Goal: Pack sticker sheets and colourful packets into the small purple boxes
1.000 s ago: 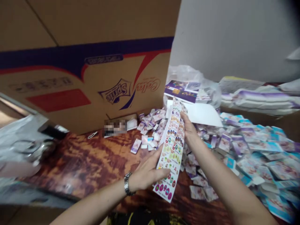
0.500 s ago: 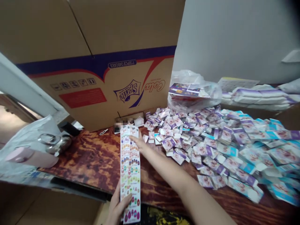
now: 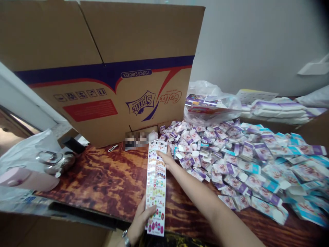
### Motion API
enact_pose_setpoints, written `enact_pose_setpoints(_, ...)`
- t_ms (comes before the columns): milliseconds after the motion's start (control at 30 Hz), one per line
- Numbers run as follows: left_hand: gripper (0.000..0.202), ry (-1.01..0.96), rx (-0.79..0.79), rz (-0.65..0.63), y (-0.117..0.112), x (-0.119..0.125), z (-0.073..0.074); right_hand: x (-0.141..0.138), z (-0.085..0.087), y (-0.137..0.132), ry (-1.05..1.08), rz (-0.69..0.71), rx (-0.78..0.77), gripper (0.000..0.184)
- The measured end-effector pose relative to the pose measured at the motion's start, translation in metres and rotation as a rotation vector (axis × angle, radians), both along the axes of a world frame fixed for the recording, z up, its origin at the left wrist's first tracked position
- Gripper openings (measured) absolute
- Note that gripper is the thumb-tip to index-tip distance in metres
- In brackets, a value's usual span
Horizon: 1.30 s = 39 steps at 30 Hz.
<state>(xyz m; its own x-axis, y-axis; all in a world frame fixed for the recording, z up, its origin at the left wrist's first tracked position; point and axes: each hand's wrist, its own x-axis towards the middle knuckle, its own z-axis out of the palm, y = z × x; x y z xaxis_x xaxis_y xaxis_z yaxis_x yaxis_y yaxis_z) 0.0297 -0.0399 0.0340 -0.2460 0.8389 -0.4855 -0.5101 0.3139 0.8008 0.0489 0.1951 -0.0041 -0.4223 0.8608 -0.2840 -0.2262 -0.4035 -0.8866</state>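
Sticker strip (image 3: 156, 187): long, narrow, printed with rows of coloured ovals; lying lengthwise on the table (image 3: 102, 178), running from 6 o'clock to 12 o'clock in the middle of the view.
Left hand (image 3: 140, 223): at 6 o'clock, clamped on the strip's near end, thumb across the printed face, watch at the wrist.
Right hand (image 3: 167, 159): reaching in from 5 o'clock, fingers stretched out and apart, tips resting on the strip's far end.
Pile of small packets (image 3: 231, 157): purple, white and teal, spread over the table from 1 o'clock to 4 o'clock of the strip, nearest ones just beside the right hand.
Cardboard box (image 3: 115, 68): large, print upside down, standing at 11 o'clock, near the strip's far end.
Plastic bag (image 3: 210, 103): clear, holding purple packs, at 1 o'clock behind the pile.
Metal pot (image 3: 53, 161): at 9 o'clock, well apart from the strip.
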Motion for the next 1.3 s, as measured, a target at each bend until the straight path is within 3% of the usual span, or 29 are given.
enact_pose_setpoints(233,0.06,-0.053,0.103,-0.175,0.026,0.025,-0.023,0.063,-0.001,0.024,-0.027,-0.148,-0.021,0.064)
enact_pose_setpoints(400,0.065,-0.043,0.172,-0.22,0.046,0.037,-0.021,0.089,0.004,0.035,-0.061,-0.157,-0.058,0.044)
enact_pose_setpoints(600,0.058,0.046,0.136,-0.262,0.062,0.047,-0.022,0.1,0.01,0.047,-0.121,-0.153,-0.06,0.039)
enact_pose_setpoints(733,0.057,0.141,0.128,-0.304,0.061,0.048,-0.017,0.102,0.005,0.047,-0.185,-0.117,-0.032,0.045)
enact_pose_setpoints(867,0.044,0.458,0.096,-0.357,0.054,0.048,-0.014,0.1,0.0,0.046,-0.297,-0.145,0.046,0.062)
enact_pose_setpoints(967,0.045,0.664,0.098,-0.427,0.051,0.046,-0.016,0.102,-0.003,0.05,-0.398,-0.193,0.098,0.071)
enact_pose_setpoints(1033,0.053,0.655,0.101,-0.456,0.055,0.04,-0.019,0.104,-0.005,0.053,-0.465,-0.204,0.112,0.074)
enact_pose_setpoints(1100,0.064,0.537,0.098,-0.387,0.067,0.032,-0.022,0.106,-0.006,0.055,-0.523,-0.204,0.121,0.076)
enact_pose_setpoints(1200,0.073,0.33,0.113,-0.167,0.104,0.018,-0.025,0.107,-0.005,0.056,-0.577,-0.194,0.143,0.08)
enact_pose_setpoints(1300,0.067,0.311,0.174,-0.116,0.148,0.011,-0.024,0.107,-0.001,0.055,-0.615,-0.174,0.169,0.079)
